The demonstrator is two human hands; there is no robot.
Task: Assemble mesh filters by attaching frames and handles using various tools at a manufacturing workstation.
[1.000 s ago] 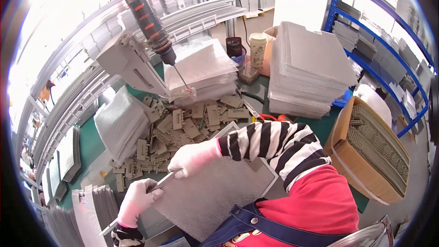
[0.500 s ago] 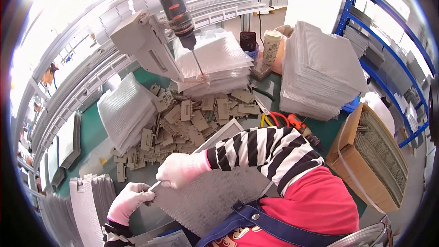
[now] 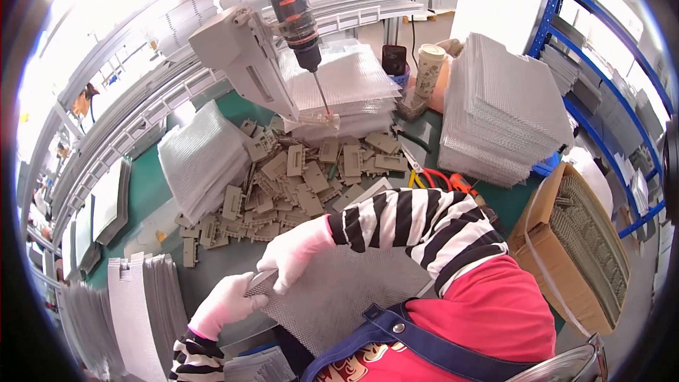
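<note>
A grey, fine-textured mesh panel [image 3: 353, 293] with a pale edge strip lies tilted in front of me, partly over my lap. My left hand [image 3: 228, 304], in a white glove, is closed at its left corner, thumb and fingers pinching the edge. Just right of it, my gloved right hand [image 3: 296, 251] is closed over the same edge, with its fingertips on the mesh. My striped right sleeve hides part of the panel's far side. Beyond the hands lies a heap of beige plastic parts [image 3: 311, 187].
An electric screwdriver [image 3: 291, 10] hangs above a stack of translucent sheets. More sheet stacks stand left and right [image 3: 502, 110]. Scissors [image 3: 412, 159] and red-handled tools lie beside the heap. A cardboard box [image 3: 541, 258] stands right, and upright panels [image 3: 145, 308] stand left.
Both hands have shifted right along with the panel's corner, the left hand coming nearer the right. The pale strip that showed between them is now mostly covered. The whole view has shifted slightly.
</note>
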